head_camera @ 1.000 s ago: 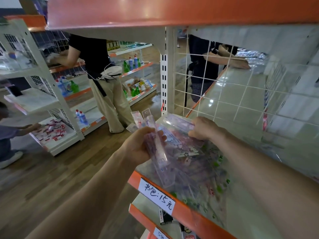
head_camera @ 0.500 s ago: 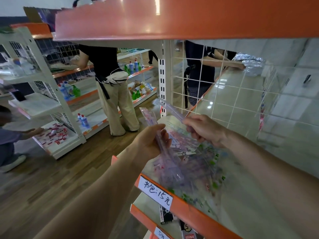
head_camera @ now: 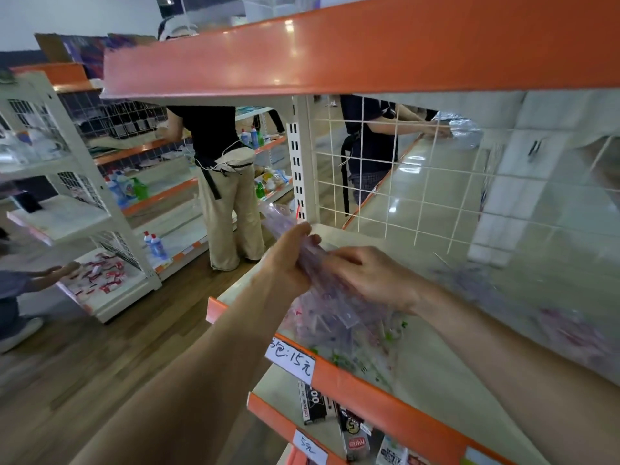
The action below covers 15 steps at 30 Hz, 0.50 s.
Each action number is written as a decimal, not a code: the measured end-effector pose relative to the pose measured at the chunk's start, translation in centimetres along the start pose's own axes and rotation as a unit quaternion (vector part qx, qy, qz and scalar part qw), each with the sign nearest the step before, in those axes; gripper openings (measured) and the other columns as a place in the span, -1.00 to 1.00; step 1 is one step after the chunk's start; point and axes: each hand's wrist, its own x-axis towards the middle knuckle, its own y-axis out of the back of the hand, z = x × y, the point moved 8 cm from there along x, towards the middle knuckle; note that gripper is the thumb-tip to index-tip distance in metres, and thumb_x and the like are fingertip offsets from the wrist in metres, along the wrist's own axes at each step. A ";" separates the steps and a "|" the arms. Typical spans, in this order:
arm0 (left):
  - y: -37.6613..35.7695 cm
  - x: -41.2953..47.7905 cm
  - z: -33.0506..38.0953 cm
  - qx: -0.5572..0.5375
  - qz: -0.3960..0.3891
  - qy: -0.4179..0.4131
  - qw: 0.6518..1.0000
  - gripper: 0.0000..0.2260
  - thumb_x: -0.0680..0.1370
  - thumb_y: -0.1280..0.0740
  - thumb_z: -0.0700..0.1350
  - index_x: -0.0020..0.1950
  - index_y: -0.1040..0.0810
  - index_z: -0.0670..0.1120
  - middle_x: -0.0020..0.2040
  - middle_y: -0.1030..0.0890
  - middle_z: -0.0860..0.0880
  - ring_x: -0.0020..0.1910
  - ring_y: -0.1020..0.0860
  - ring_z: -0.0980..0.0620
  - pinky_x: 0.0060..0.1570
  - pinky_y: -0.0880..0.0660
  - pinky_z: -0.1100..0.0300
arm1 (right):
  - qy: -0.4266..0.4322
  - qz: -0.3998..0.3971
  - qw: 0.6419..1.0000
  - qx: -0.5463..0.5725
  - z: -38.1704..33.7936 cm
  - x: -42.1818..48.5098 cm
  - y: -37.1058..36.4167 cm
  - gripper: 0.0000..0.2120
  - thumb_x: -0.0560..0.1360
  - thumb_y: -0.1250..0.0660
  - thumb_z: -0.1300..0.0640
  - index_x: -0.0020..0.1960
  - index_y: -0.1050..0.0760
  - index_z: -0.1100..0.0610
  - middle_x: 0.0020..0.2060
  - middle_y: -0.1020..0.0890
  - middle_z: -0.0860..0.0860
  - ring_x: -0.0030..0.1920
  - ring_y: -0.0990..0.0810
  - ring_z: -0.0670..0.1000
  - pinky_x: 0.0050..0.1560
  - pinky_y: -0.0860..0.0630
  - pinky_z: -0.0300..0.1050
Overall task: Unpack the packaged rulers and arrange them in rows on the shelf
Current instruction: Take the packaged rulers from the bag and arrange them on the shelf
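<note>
Your left hand [head_camera: 288, 263] and right hand [head_camera: 372, 280] meet at the centre of the frame, both clamped on one clear pack [head_camera: 313, 260]. The left wraps its fingers round the upper part, and the pack's end pokes out above that hand toward the upper left. The right closes over the lower part, its fingers curled under, so you cannot see where the tips pinch.

The pack hangs just above the front left corner of the shelf [head_camera: 369, 384]. Below it, at lower centre, rulers [head_camera: 355, 344] lie heaped on the board just behind the orange lip and the handwritten tag [head_camera: 292, 360]. Whether they are loose or still wrapped is hard to tell. More clear stuff at the right of the frame is too blurred to name.

Expect the pack to be light, with thin, slick film that crumples and slides under your fingers. The rulers inside are probably stiff but thin, so they may flex or snap if you twist them. Pinch the film at its open end with one hand, take the rulers by their long edges with the other, and draw them out lengthwise. Work over the board, so a slip lands there and not on the floor.
</note>
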 end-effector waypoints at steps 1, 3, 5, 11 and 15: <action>0.1 0.0 0.4 -0.026 0.009 -0.014 1.000 -0.78 0.59 -0.26 -0.16 -0.26 -0.43 -0.11 -0.45 -0.46 -0.01 -0.44 -0.48 0.06 -0.35 -0.48 0.21 | -0.007 0.027 1.000 0.013 0.3 -0.5 0.8 -0.71 0.58 -0.21 -0.03 -0.09 -0.60 0.14 -0.30 -0.58 0.03 -0.29 -0.49 -0.13 -0.20 -0.37 -0.20; 0.1 -0.1 1.3 -0.083 0.005 -0.038 0.996 -0.82 0.61 -0.23 -0.20 -0.20 -0.43 -0.12 -0.38 -0.46 -0.02 -0.29 -0.54 0.04 -0.11 -0.51 0.10 | -0.034 0.126 0.991 0.018 1.8 -1.8 3.1 -0.64 0.60 -0.17 -0.05 -0.01 -0.58 0.22 -0.08 -0.64 0.16 -0.08 -0.60 0.02 -0.08 -0.43 -0.15; -0.3 -0.4 1.9 -0.135 -0.005 -0.060 0.989 -0.85 0.62 -0.20 -0.24 -0.16 -0.41 -0.15 -0.32 -0.46 -0.05 -0.26 -0.56 0.03 0.03 -0.52 -0.01 | -0.070 0.208 0.971 0.090 3.9 -3.2 4.0 -0.56 0.60 -0.14 -0.07 0.03 -0.53 0.32 0.04 -0.60 0.26 0.08 -0.57 0.20 0.10 -0.48 0.01; -4.1 -1.2 -1.5 -0.092 -0.044 -0.044 0.994 -0.75 0.59 -0.23 -0.20 -0.30 -0.40 -0.15 -0.41 -0.46 -0.06 -0.36 -0.46 0.02 -0.22 -0.49 0.15 | -0.085 0.217 0.901 0.366 4.3 -2.2 0.9 -0.69 0.55 -0.20 0.05 0.04 -0.62 0.22 -0.04 -0.69 0.14 0.04 -0.65 0.09 0.20 -0.52 0.05; -4.2 -1.1 -1.9 -0.049 -0.011 -0.056 0.997 -0.77 0.60 -0.22 -0.24 -0.27 -0.37 -0.13 -0.36 -0.38 -0.06 -0.40 -0.41 0.05 -0.33 -0.44 0.17 | 0.007 0.163 0.986 0.019 1.5 -4.2 3.9 -0.73 0.56 -0.25 -0.02 -0.06 -0.61 0.14 -0.16 -0.67 0.03 -0.15 -0.61 -0.06 -0.11 -0.48 -0.19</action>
